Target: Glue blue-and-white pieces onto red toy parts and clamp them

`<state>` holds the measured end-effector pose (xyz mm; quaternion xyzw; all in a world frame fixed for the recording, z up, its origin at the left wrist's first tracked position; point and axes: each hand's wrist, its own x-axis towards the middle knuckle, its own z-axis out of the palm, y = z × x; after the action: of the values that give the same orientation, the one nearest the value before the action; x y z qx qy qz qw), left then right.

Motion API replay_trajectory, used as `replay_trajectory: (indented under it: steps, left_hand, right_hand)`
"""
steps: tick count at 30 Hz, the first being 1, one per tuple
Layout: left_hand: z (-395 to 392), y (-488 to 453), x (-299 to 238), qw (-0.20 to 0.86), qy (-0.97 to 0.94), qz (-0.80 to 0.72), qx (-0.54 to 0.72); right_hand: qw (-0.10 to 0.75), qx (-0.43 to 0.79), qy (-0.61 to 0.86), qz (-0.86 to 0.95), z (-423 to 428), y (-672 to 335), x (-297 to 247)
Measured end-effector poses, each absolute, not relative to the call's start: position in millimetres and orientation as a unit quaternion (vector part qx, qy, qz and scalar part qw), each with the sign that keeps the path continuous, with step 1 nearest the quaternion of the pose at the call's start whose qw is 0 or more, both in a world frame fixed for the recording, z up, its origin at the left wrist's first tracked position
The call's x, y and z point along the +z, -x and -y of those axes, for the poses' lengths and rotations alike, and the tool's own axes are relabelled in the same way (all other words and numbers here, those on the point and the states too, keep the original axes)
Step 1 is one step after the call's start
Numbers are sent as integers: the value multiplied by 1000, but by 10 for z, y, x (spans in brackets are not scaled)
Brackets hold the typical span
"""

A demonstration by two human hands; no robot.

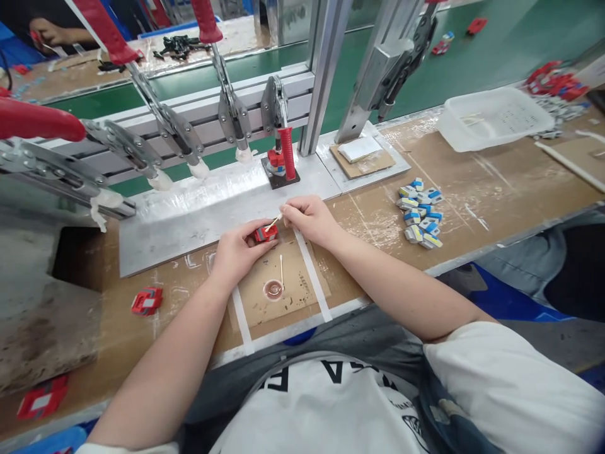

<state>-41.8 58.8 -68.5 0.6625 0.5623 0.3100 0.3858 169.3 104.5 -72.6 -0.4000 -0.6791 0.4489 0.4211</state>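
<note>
**Thin stick (272, 224) held at small red part (265, 234)**

The left hand (242, 251) has its grip around the small red part, which is just in front of the metal plate (189, 236). The right hand (308, 221) pinches the thin stick in a closed grip. The stick's end is at the top of the part; whether it touches, I cannot tell. Nearer to the body, a cotton swab (282, 272) lies beside a round dish (265, 292) on the cardboard sheet (255, 309). I judge the step in hand as careful stick work on the part's surface. The next move, in my opinion, calls for a steady left hold and light right fingers. Blue-and-grey pieces (420, 215) lie grouped on the tabletop (368, 268), at the right.
</note>
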Motion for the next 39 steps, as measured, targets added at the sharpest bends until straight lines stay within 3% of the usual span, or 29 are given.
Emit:
replay_trajectory:
  steps: [7, 12, 16, 20, 23, 27, 31, 34, 36, 39]
  left_hand:
    - [-582, 422, -678, 403, -649, -566, 310]
    - [-578, 418, -656, 401, -649, -563, 317]
    - [-600, 422, -687, 411, -642, -553, 334]
    - [-596, 410, -720, 406, -647, -540, 355]
    - [-602, 430, -752, 408, -653, -520, 369]
    - [-614, 467, -771, 406, -652, -507, 390]
    - [-625, 457, -754, 395, -635, -526, 404]
    - [-607, 431, -702, 396, -614, -533, 427]
    - [-587, 419, -664, 399, -600, -535, 440]
    - [-579, 415, -657, 414, -577, -540, 452]
  right_hand:
    - [394, 430, 417, 697, -1028, -1718, -695]
    - [434, 359, 433, 704, -1032, -1751, -661]
    - [458, 375, 366, 718, -983, -1820, -547]
    - [322, 419, 172, 831, -826, -1830, -451]
    - [201, 377, 142, 893, -687, -1733, -436]
    - [104, 285, 215, 928, -513, -1760, -374]
    - [162, 233, 397, 873, -462, -2399, -302]
    - [179, 97, 625, 754, -509, -3140, -244]
    - [106, 24, 720, 685, -571, -3539, -213]
    - [-17, 6, 753, 658, -667, -3807, -220]
